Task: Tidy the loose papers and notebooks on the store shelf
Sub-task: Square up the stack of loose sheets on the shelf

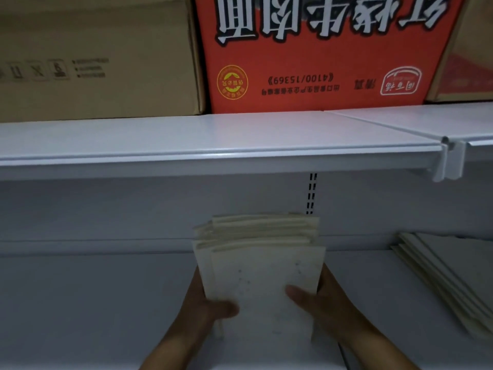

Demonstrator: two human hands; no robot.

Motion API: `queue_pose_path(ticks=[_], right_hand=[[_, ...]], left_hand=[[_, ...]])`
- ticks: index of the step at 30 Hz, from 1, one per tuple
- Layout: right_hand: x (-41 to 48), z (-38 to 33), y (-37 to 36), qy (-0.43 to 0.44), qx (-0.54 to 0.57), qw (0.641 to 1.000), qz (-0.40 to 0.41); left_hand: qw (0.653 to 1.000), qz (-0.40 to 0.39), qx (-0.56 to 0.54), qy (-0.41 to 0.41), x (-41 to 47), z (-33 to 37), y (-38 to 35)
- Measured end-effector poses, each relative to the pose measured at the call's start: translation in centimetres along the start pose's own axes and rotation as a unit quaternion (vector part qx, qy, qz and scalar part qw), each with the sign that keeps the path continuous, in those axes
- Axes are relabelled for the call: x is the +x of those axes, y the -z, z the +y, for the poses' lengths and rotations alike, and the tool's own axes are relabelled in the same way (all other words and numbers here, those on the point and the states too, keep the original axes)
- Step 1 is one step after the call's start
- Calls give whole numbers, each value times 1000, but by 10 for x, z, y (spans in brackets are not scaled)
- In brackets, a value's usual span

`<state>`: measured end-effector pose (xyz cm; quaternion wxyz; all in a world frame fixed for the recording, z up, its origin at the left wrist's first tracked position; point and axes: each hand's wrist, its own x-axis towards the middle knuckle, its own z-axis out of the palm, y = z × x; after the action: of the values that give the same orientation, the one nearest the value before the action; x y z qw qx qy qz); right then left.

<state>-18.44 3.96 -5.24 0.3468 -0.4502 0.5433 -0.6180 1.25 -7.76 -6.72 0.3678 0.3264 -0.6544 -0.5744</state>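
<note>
A head-worn camera looks into white metal store shelving. Both bare hands grip a thick stack of papers and notebooks (260, 260) at the centre of the lower shelf (88, 303), a smooth, matte white surface. The stack is rectangular, made of pale cream sheets and thin booklets with uneven, slightly fanned edges at its far end; its top sheet is off-white with faint dark specks. The left hand (210, 308) clamps the stack's left near corner, thumb pressed flat on top. The right hand (320, 297) clamps the right near side, thumb lying across the top sheet, fingers hidden beneath. The stack extends away from the hands toward the back wall.

To the right on the same shelf, well apart from the hands, a second pile of cream booklets (448, 279) lies flat, stepped at its edges.

On the upper shelf (213, 140) stand a plain brown cardboard box (93, 57) and, just beside it, a glossy red carton (320, 57) with large white upside-down lettering.
</note>
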Motion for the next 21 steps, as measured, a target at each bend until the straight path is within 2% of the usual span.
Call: queue_pose_path(ticks=[3, 5, 9, 12, 15, 19, 21], right_hand=[[-1, -5, 6, -17, -13, 999, -40], [0, -8, 9, -39, 18, 997, -59], [5, -10, -3, -4, 44, 998, 38], [2, -16, -13, 33, 9, 996, 81], [-4, -25, -9, 7, -15, 999, 48], [-9, -5, -12, -21, -110, 992, 57], [-16, -3, -19, -31, -150, 987, 57]], left_hand=[[999, -28, 19, 6, -1, 6, 1], [998, -55, 32, 9, -1, 11, 2], [999, -41, 4, 2, 0, 19, -4], [1000, -28, 11, -4, -3, 24, -11], [997, -52, 53, 10, -4, 30, -6], [976, -60, 206, 40, -13, 23, -3], [977, -81, 192, 46, -11, 13, -2]])
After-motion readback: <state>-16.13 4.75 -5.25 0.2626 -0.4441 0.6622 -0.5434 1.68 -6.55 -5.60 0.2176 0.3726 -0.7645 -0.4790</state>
